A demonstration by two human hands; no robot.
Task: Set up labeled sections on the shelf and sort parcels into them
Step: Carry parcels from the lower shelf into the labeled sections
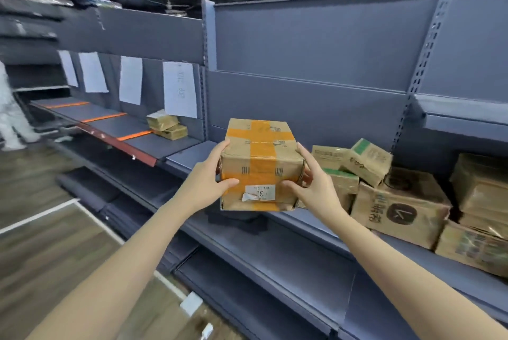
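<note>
Holding a brown cardboard parcel with orange tape [259, 165] in both hands at the centre of the frame, in front of the grey metal shelf [288, 232].

Left hand [213, 178] grips its left side and right hand [312, 188] its right side, thumbs on the near face beside a white label. At lower right, a pile of brown cardboard boxes [398, 202] lies on the shelf. At middle left, four white paper sheets [180, 89] hang over sections divided by orange tape strips [134, 135]; two small tan parcels [166, 126] sit under the nearest sheet.
</note>
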